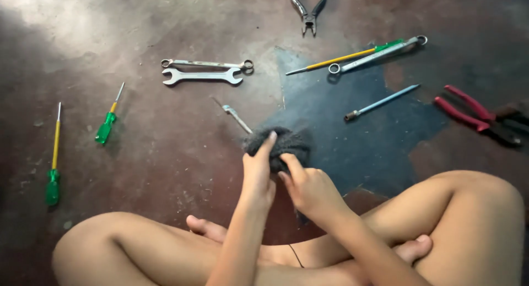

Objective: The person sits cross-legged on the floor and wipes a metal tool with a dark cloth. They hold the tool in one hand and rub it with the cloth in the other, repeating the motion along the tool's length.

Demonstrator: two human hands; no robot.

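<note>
Tools lie spread on the dark floor (138, 148) in front of a person seated cross-legged. From the left: a long screwdriver with a green handle (54, 156), a shorter green-handled screwdriver (107, 118), then a ring spanner (206, 63) lying just above an open-ended spanner (203, 75), the two almost touching.

At centre, the left hand (258, 178) and right hand (308, 189) hold a dark wad of cloth (281, 145) just above the floor. The left grip is closed on the cloth, forefinger raised over its top edge. The right grip pinches the cloth from below and the side. A slim metal tool (237, 118) projects from the cloth. Its long axis runs diagonally, with the free end pointing up and to the left, away from the person. The other end is buried in the cloth; its type cannot be told.

Further right: pliers (308, 13) at the top edge, a yellow-shafted screwdriver (344, 57) beside a long ring spanner (377, 53), a blue rod-like tool (382, 102), and red-handled pliers (468, 112).

Hazards, as a judgement:
- The slim tool may slide out of the cloth, since only folds of fabric retain it. It would drop to the floor near the bare feet.
- The hidden end, if sharp, may press through the cloth into the right palm.
</note>
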